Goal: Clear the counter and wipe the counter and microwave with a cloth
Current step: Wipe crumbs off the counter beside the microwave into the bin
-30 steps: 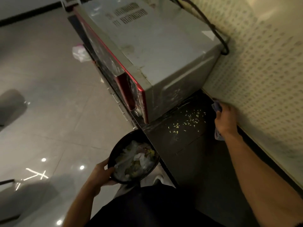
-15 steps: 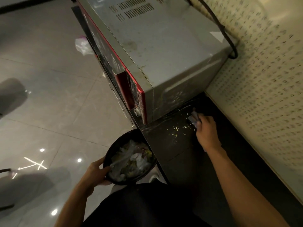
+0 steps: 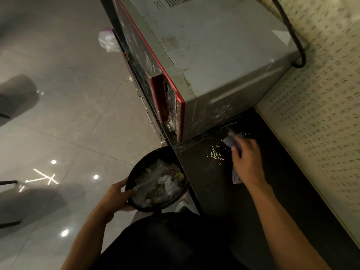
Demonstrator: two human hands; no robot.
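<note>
1. Head view shows your right hand (image 3: pixel 246 160) on the dark counter (image 3: pixel 272 201), just in front of the microwave (image 3: pixel 224 55). Its fingers are curled round a pale bluish cloth (image 3: pixel 229 140), and one end of the cloth pokes out ahead of the knuckles.
2. Your left hand (image 3: pixel 116 193) grips the rim of a round black bowl (image 3: pixel 143 159), thumb hooked over the edge. You hold the bowl just off the counter's front edge. It is heaped with crumpled clear plastic and food scraps.
3. Small pale crumbs (image 3: pixel 215 154) lie scattered on the counter between the cloth and the bowl. They are thickest just left of your right hand.
4. To sweep well, I judge you should spread the cloth flat and drag it in one low stroke towards the front edge. Tuck the bowl's rim tight under that edge so nothing drops to the glossy tiled floor.
5. The crumbs look light and dry, and the counter looks smooth and shiny, so they will probably skip under a fast stroke; go slowly. A few sit close to the microwave's base and will likely need a pass along that seam.
6. The microwave is a boxy grey metal case with a red-trimmed door. Its top is dull and smudged and its side is streaked, so it will likely need firmer rubbing than the counter.
</note>
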